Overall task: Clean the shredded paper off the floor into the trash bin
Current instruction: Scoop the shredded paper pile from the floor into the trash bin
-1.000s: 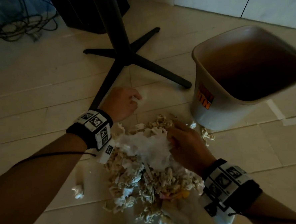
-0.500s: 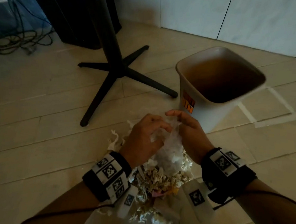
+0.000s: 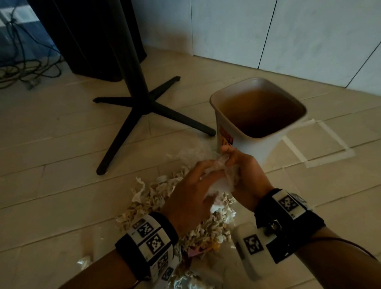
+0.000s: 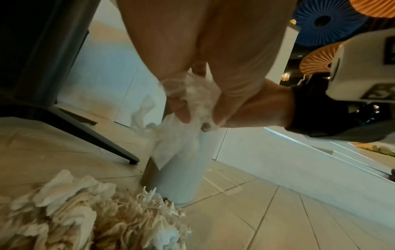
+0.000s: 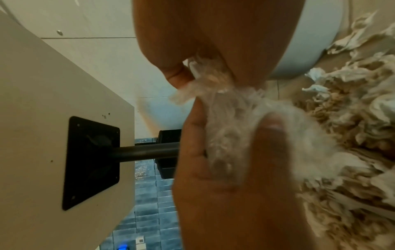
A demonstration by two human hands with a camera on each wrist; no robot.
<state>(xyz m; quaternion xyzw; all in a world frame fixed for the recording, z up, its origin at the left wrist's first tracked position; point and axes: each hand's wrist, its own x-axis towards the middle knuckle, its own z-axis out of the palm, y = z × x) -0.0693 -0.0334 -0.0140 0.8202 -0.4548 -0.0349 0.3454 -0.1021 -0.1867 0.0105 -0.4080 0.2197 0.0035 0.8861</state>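
Pale beige tiles make up the floor (image 3: 49, 180), on which the heap of shredded paper (image 3: 159, 200) is left spread, just short of the trash bin (image 3: 272, 145). The bin is stood upright with its mouth open towards the hands, presumably so that each handful has only a short way to travel; its inside is seen as dark and brownish, and no paper can be made out in it. A black pedestal base (image 3: 140, 110) is planted beside it, well clear of the heap. Above the heap, a crumpled white wad (image 3: 225, 180) is held between both hands: it is clenched by the curled fingers of the left hand (image 3: 193, 196) and pinched from the far side by the right hand (image 3: 247, 177), apparently so that it is compacted before being dropped in.
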